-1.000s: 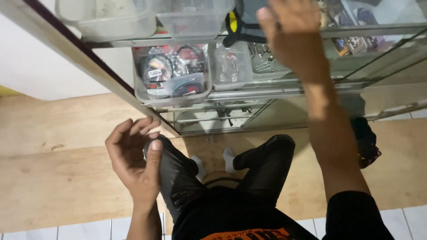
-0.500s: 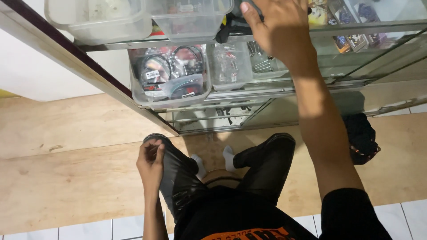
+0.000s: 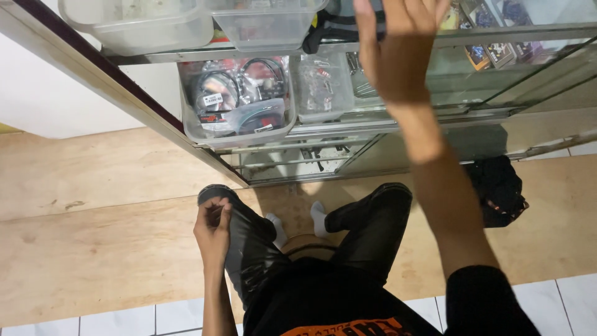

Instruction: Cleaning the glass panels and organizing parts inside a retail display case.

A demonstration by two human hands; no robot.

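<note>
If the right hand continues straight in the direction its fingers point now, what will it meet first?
Probably the dark object on the upper glass shelf, just beyond the right hand. The fingertips reach the picture's top edge, so depth is unclear and contact cannot be judged.

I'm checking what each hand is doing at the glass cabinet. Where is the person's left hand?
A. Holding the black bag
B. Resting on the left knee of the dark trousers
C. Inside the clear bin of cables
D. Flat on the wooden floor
B: the left hand lies curled on the left knee, while the right hand is raised at the glass cabinet shelves.
</note>
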